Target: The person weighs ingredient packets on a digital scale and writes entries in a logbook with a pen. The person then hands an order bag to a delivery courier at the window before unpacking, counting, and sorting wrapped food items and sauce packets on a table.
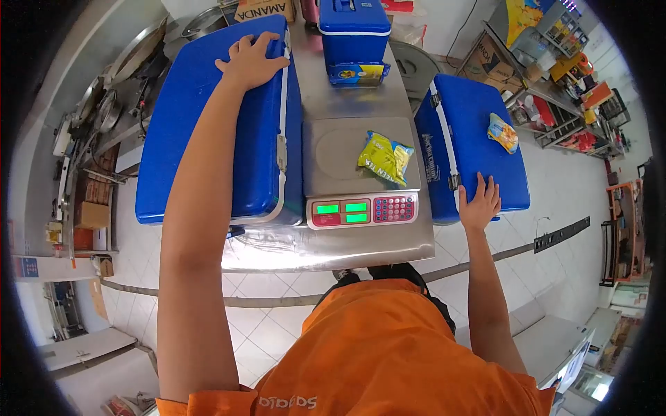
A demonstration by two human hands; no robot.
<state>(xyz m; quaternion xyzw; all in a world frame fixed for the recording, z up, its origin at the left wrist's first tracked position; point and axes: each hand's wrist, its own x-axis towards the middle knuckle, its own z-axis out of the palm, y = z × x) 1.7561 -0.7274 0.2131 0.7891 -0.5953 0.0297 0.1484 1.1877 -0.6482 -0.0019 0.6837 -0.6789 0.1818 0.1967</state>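
Note:
My left hand (253,62) lies with spread fingers on the lid of a large blue cooler box (201,145), near its far right edge. On the right, my right hand (480,202) rests open on the near edge of a smaller blue cooler box (461,139). Both lids are down. Between the two boxes stands a weighing scale (363,210) with lit green displays. A green and yellow packet (386,158) lies on its steel plate. Another packet, yellow and blue (502,134), sits on the right cooler's lid.
A third blue cooler (355,38) stands at the table's far end, with a yellow and blue packet (358,74) against its front. The steel table's front edge (326,262) is close to my body. Shelves (555,111) with goods line the right; pans (135,52) are at the left.

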